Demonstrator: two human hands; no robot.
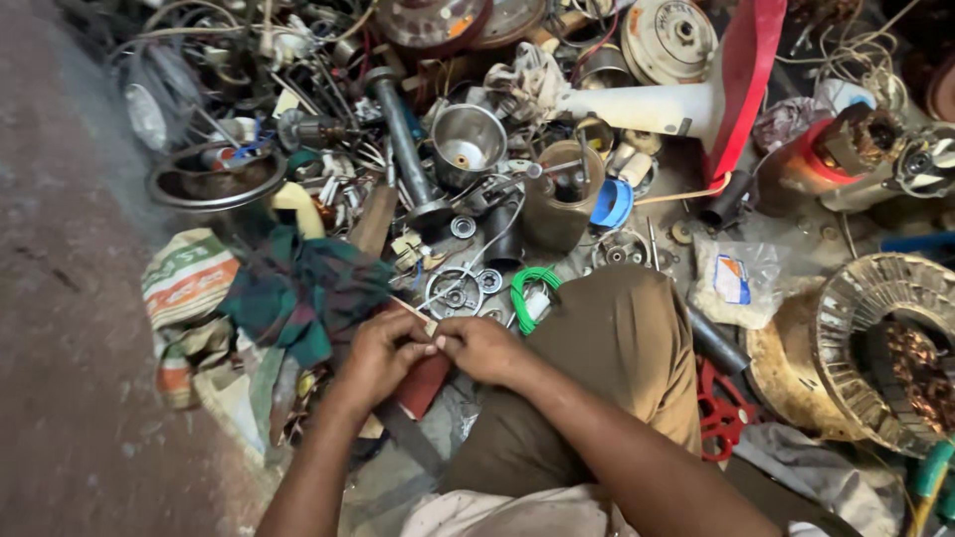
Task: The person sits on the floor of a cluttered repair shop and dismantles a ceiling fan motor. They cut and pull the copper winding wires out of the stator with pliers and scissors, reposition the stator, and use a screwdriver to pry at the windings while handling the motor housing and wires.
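Observation:
My left hand (381, 355) and my right hand (482, 349) meet in the lower middle of the view, fingertips touching. Together they pinch a dark red sheet (423, 383) that hangs down below the left hand. A thin pale strip (411, 310) sticks out from between the fingertips toward the upper left. My knee in brown trousers (622, 333) lies just right of the right hand. A coil of green wire (532, 288) sits on the floor just beyond the hands.
A motor stator with copper windings (890, 348) lies at right. A steel cup (468, 144), brown jar (559, 199), dark pipe (403, 139), bearings (455, 293), red bracket (721, 413), plastic bag (736, 278), green checked cloth (298, 288) and striped sack (184, 283) crowd the floor.

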